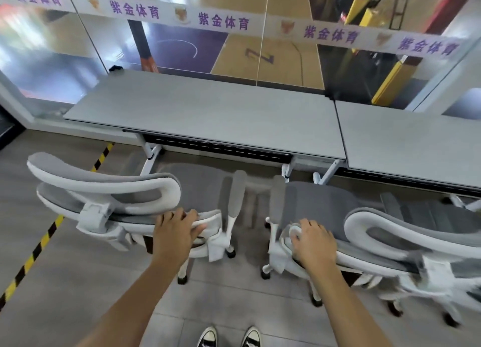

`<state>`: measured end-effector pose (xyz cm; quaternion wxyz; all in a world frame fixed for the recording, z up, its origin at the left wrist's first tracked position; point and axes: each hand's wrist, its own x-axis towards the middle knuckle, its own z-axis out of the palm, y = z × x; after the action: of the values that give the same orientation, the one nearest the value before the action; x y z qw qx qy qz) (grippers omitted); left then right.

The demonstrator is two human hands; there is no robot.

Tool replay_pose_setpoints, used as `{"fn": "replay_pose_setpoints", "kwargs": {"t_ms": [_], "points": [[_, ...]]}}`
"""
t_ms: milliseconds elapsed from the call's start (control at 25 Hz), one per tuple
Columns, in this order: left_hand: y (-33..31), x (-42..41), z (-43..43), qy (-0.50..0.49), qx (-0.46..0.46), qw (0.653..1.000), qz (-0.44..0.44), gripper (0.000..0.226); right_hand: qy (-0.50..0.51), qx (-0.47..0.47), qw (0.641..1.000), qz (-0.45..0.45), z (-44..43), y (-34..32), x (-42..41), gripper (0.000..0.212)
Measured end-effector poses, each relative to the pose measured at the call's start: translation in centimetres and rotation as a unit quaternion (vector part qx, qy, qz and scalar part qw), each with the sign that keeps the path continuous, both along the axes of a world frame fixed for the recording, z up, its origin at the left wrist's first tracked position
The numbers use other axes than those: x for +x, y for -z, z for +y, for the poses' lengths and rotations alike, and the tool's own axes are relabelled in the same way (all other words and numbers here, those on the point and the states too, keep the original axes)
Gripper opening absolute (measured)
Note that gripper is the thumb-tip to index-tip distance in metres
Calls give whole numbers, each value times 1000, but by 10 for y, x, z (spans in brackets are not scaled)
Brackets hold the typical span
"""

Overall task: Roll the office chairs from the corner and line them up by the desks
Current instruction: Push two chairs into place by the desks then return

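Head cam view, so you're looking down my arms at the grey desk (208,112), and I'll place everything off that. Two white-framed office chairs with grey mesh sit on my side of the desk, backs toward me, seats facing its front edge. The left chair (135,208) is in front of the desk's left half, with its seat up near the desk's legs. The right chair (390,229) is in front of the desk's right end, near the seam where a second desk (416,143) butts up against it. The chairs' inner armrests stand close side by side in front of the desk's middle, with a gap between them.

My left hand (174,232) is on the top edge of the left chair's backrest, near its right corner. The fingers are curled over the white rim and the thumb lies along it, so it's got a grip. My right hand (312,240) is on the top left corner of the right chair's backrest, fingers bent down over the frame, holding on too. It's a bit blurry there, so I can't tell how tight.

Past the desk's far edge is a glass wall (78,60) with a white banner (221,21) of purple characters running across it. Yellow-and-black striped tape (49,232) runs along the floor off the desk's left end, on my side. My sneakers (208,337) are at the bottom, well back from the desk.
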<state>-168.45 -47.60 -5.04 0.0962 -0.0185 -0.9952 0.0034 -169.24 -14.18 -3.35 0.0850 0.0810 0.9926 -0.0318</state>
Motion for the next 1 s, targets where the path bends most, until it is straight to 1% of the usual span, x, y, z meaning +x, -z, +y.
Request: {"fn": "replay_pose_setpoints", "kwargs": {"t_ms": [120, 240, 280, 400, 480, 1000], "points": [[1, -13, -4, 0, -5, 1000, -6, 42, 33, 25, 999, -15, 14, -3, 4, 29], [3, -17, -2, 3, 0, 1000, 2, 30, 12, 54, 998, -9, 23, 0, 12, 31], [3, -16, 0, 2, 1, 1000, 10, 30, 4, 52, 999, -2, 24, 2, 12, 31], [4, -10, 3, 2, -2, 1000, 20, 44, -4, 35, 999, 19, 24, 5, 11, 31], [5, -4, 3, 8, -3, 1000, 21, 47, -10, 41, 999, 23, 25, 7, 10, 31], [2, -5, 6, 10, 3, 1000, 26, 48, -6, 32, 999, 23, 25, 11, 17, 31]]}}
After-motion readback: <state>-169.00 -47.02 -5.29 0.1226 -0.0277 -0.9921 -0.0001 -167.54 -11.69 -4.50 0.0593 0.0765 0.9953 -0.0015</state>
